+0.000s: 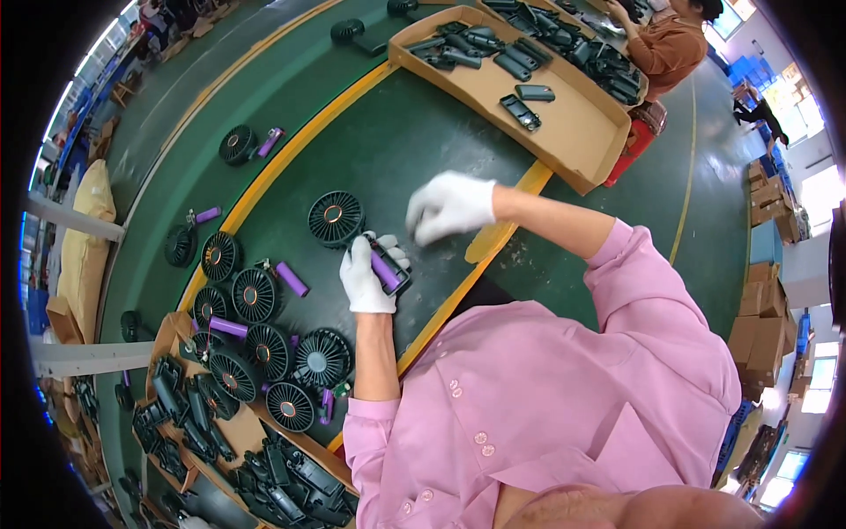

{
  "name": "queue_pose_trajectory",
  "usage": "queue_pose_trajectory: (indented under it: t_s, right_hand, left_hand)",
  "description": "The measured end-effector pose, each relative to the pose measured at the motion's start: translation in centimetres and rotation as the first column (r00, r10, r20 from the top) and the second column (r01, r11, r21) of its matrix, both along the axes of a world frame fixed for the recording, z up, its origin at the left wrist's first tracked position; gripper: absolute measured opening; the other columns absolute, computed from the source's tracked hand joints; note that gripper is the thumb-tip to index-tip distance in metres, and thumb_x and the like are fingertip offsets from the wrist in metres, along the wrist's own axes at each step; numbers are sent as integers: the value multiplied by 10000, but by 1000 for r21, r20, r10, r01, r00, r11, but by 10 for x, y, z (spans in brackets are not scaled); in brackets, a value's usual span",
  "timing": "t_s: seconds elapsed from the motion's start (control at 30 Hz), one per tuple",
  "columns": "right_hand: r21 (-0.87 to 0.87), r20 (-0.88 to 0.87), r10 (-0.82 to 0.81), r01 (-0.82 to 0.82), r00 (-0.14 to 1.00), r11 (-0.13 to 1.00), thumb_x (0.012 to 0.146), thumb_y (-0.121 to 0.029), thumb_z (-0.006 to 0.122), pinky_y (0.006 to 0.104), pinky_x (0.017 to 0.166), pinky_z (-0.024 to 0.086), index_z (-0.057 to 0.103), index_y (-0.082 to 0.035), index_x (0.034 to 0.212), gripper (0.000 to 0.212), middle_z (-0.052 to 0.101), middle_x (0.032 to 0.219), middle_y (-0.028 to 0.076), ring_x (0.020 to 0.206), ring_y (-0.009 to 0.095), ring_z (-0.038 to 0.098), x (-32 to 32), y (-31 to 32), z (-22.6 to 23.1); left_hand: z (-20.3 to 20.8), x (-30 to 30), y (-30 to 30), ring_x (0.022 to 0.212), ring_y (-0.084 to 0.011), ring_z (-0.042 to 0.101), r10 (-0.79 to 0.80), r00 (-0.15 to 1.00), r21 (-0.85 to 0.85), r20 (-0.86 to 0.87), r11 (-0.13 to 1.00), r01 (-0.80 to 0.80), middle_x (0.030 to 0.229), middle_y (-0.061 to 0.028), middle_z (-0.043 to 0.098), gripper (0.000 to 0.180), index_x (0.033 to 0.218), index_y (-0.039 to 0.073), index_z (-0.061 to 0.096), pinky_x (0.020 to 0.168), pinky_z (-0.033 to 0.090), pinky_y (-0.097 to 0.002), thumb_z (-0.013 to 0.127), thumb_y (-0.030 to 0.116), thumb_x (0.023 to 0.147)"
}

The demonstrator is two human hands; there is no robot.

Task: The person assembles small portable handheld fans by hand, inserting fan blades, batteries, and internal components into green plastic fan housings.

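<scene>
My left hand point(363, 278), in a white glove, is closed round the open handle of a black handheld fan point(337, 219). A purple cylindrical battery point(385, 270) lies in that handle, and the round, slotted fan head points away from me. My right hand point(452, 208), also gloved in white, is raised to the right of the fan and apart from it. Its fingers look curled but are smeared by motion, so whether they hold anything is hidden. Left of my left hand, several fan heads point(256, 295) lie loose with purple batteries point(292, 279) beside them.
A cardboard tray point(577, 128) with black handle shells point(515, 62) stands at the far side. Beyond it sits a person point(665, 53) in a brown top. At lower left, a cardboard box point(242, 434) holds more black shells. Yellow strips point(291, 167) edge the green work surface.
</scene>
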State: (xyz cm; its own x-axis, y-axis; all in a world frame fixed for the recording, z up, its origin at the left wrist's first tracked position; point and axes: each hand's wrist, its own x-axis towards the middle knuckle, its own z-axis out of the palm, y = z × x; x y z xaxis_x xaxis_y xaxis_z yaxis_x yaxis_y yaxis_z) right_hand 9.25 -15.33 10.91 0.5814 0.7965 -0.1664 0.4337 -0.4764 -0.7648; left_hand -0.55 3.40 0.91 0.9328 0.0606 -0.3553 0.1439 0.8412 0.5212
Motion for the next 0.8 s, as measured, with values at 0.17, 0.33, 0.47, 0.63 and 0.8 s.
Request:
queue_pose_trajectory:
  t_s: [0.17,0.33,0.47,0.63,0.8]
  right_hand:
    - [41,548,-505,581,667,813,778,-341,644,378,810,514,711,-68,943,326,695,941,142,907,304,661,103,-97,1]
    - [-409,648,-422,756,635,511,724,-397,697,412,831,511,707,-54,966,419,691,983,171,944,323,662,161,-140,-9]
    - [-470,661,-319,706,679,530,733,-365,692,387,887,500,583,-43,1203,580,649,1098,222,996,345,647,174,-146,-25]
    - [113,568,-464,494,680,862,715,-313,724,363,798,519,423,-69,1382,771,642,1029,202,850,310,650,110,-53,28]
    - [538,-84,-342,331,936,775,691,-60,727,275,896,447,366,51,1391,795,529,1220,113,1037,143,543,-5,36,9]
  left_hand:
    - [21,-4,-12,578,-185,535,22,1000,110,9,994,-23,835,-138,594,166,978,51,536,485,472,-306,523,213,945]
    - [14,-4,-6,651,-194,544,32,999,57,5,998,-32,880,-132,588,198,1004,59,540,540,485,-321,561,245,943]
    - [-7,7,-2,797,-232,549,-63,992,-261,108,961,89,928,-114,561,259,1024,72,544,682,507,-393,598,308,930]
    - [2,1,2,852,-309,615,17,999,-265,49,964,-4,971,-154,606,521,1055,53,540,764,536,-459,445,553,947]
    - [4,-2,-4,856,-299,621,29,989,-292,145,956,14,965,-155,609,660,1103,44,537,776,537,-445,393,659,909]
